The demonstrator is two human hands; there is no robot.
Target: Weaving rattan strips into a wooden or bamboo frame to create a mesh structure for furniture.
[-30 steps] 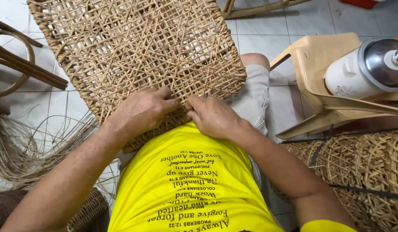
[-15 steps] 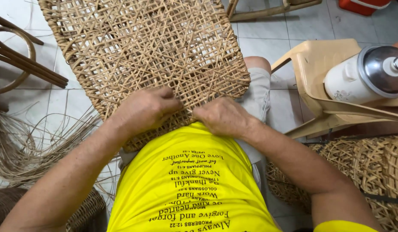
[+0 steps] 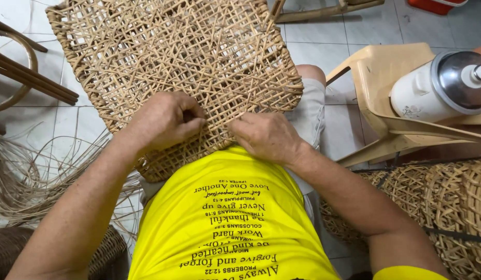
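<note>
Rattan, pale and tan, woven into an open lattice panel (image 3: 173, 67) resting tilted across the lap, near edge against the yellow shirt (image 3: 230, 223), far edge out over the tiled floor (image 3: 323, 36)

Head view, the only one:

- Left hand (image 3: 162, 122) knuckles up on the near part of the panel, fingers curled in and pinching at a strand of the weave; closed on the strand, thumb side toward the other hand
- Right hand (image 3: 266, 136) just beside it, also on the panel's near edge, fingers bent and pressed into the weave, tips closed on thin cane; exactly which strand, cannot tell
- Both hands close together, nearly touching, at the middle of the near edge, just above the shirt hem
- Pale shorts (image 3: 310, 111) and a bare knee showing past the panel's right corner
- Loose bundle of thin cane strips (image 3: 28, 181) spread on the floor at the left, well apart from the hands
- Bent dark wooden chair frame (image 3: 22, 72) at the far left, beside the panel's left edge
- Beige plastic chair (image 3: 385, 78) at the right, carrying a white flask with a shiny metal lid (image 3: 437, 88) lying on its side
- Finished woven baskets (image 3: 448, 207) at the lower right, under the right forearm, and another darker woven piece (image 3: 12, 249) at the lower left corner
- Red object (image 3: 437, 5) cut off at the top edge
</note>
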